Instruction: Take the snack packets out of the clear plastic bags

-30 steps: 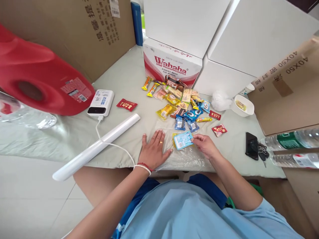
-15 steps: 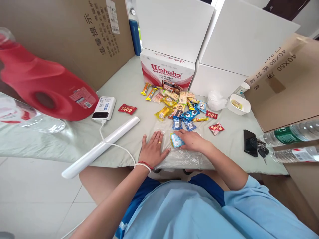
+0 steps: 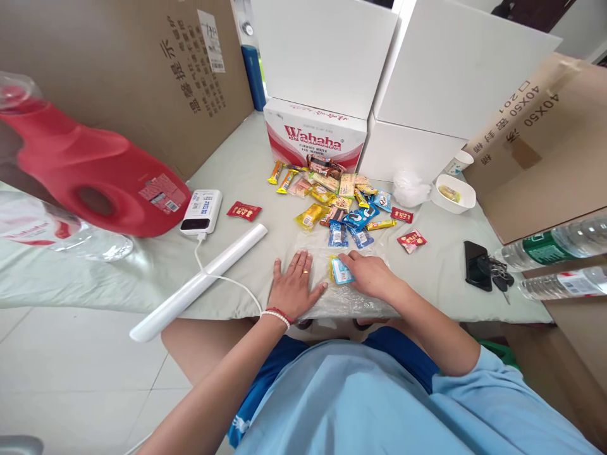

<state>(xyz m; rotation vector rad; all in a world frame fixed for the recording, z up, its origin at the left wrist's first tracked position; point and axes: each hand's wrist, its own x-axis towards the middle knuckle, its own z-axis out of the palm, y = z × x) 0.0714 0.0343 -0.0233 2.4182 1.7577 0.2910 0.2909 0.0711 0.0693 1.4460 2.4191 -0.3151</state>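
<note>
Presently catalogued, head view.

1. Left hand (image 3: 294,284): flat, palm down, fingers spread, grasping nothing; it rests on the clear plastic bag (image 3: 348,297) at the near table edge.
2. Right hand (image 3: 367,273): palm down over a light-blue snack packet (image 3: 340,270), fingers laid on it; whether it pinches the packet or only presses it cannot be told. The packet lies on or inside the bag, at 3 o'clock of the left hand, just beside it.
3. Snack pile (image 3: 341,199): mixed wrapped sweets, at 12 o'clock of both hands, apart from them.
4. White roll (image 3: 202,281): at 9 o'clock of the left hand, overhanging the table (image 3: 227,158) edge.
5. Power bank (image 3: 201,212): at 10 o'clock, beside a red jug (image 3: 95,170).
6. Wahaha carton (image 3: 315,133): at 12 o'clock, behind the pile.
7. Phone (image 3: 475,265): at 3 o'clock, keys touching it.
</note>
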